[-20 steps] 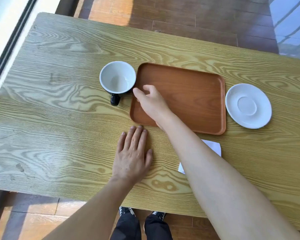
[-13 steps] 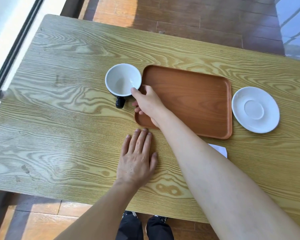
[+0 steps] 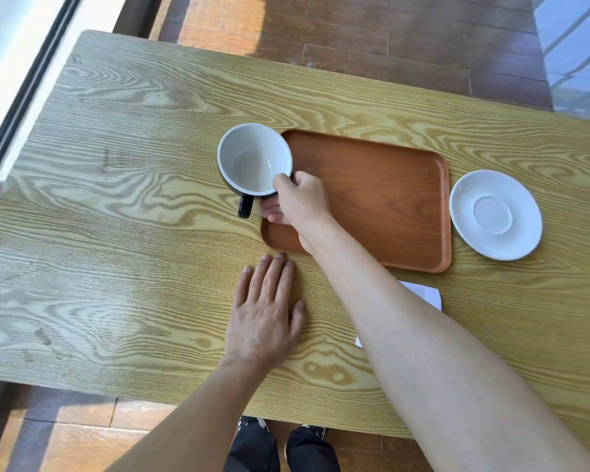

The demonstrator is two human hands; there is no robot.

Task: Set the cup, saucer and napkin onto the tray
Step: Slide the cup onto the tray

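Pale wood grain runs the length of the table [image 3: 123, 185], and nothing sits on its left half. Moving right, the cup [image 3: 254, 159], white inside and dark outside with a dark handle toward the person, is at the tray's left edge, its rim overlapping the tray's near-left corner from this angle; whether it is lifted or just tipped off the table I cannot tell. The right hand [image 3: 298, 202] grips it, thumb hooked over the rim's near side and the other fingers curled under and around the body beside the handle. Below that, the left hand [image 3: 266, 318] lies flat on the table with fingers loose and spread, holding nothing, just short of the tray's front edge. The orange-brown tray [image 3: 382, 185] is bare apart from the arm crossing it. Near the front edge, the white napkin [image 3: 426, 294] lies on the table, mostly hidden under the right forearm. Furthest right, the white saucer [image 3: 495, 214] rests on the table just beside the tray's right edge, untouched. By my reckoning the job has barely started: the cup is in hand but not yet placed, and saucer and napkin both wait.
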